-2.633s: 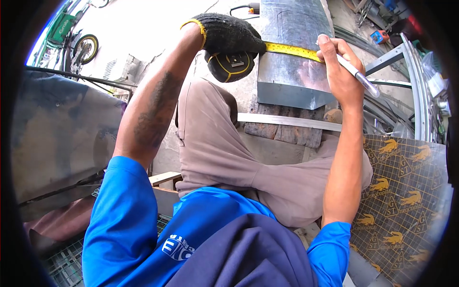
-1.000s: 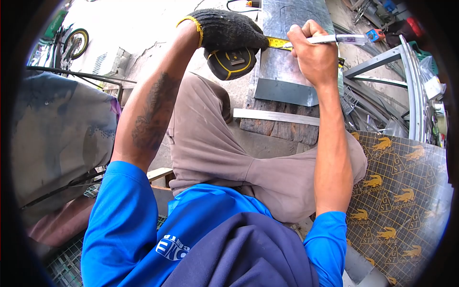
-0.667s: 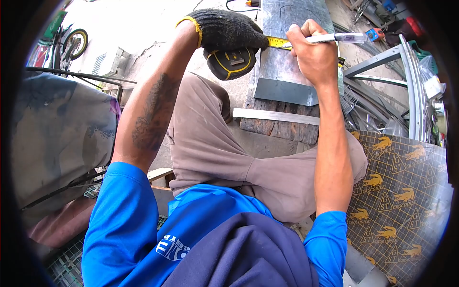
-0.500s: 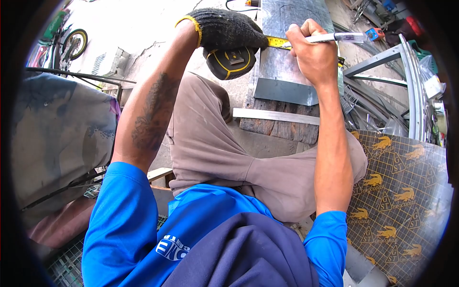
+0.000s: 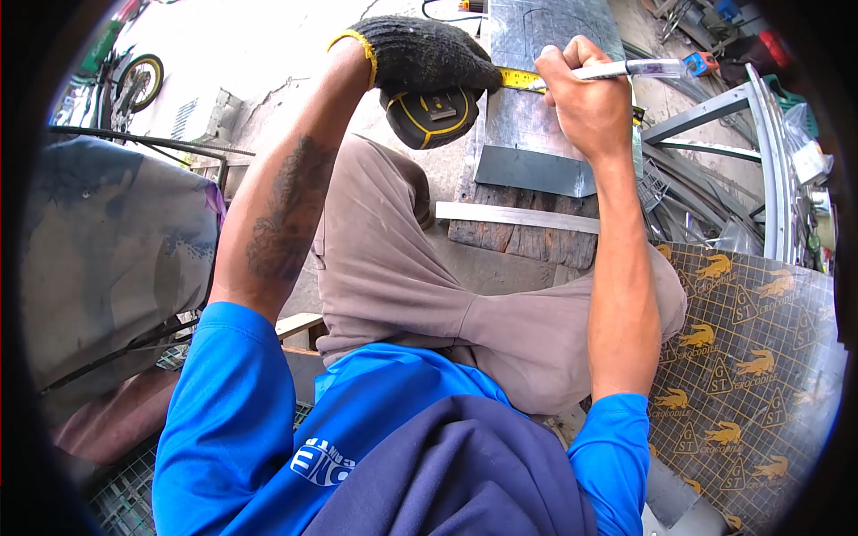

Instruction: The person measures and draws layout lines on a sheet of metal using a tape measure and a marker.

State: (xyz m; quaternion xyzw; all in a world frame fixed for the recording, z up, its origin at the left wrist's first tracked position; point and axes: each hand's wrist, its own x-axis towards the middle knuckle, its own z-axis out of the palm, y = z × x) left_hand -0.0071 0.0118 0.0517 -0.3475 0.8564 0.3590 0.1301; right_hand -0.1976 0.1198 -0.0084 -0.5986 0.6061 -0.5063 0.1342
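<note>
My left hand (image 5: 427, 61), in a black knit glove with a yellow cuff, is closed on a tape measure. The black and yellow case of the tape measure (image 5: 433, 116) hangs below the glove. Its yellow blade (image 5: 518, 79) stretches out to the right across a shiny metal sheet (image 5: 529, 121). In my bare right hand (image 5: 585, 98) is a white marker pen (image 5: 617, 69), its tip end low by the blade and its clear end pointing right. My right fingers hide part of the blade.
A dark metal piece (image 5: 534, 170) and a thin flat bar (image 5: 518, 217) lie on a rough wooden block (image 5: 523, 243). At right stand a grey metal frame (image 5: 760, 152) and a crocodile-printed board (image 5: 742, 375). A covered object (image 5: 125, 268) is at left.
</note>
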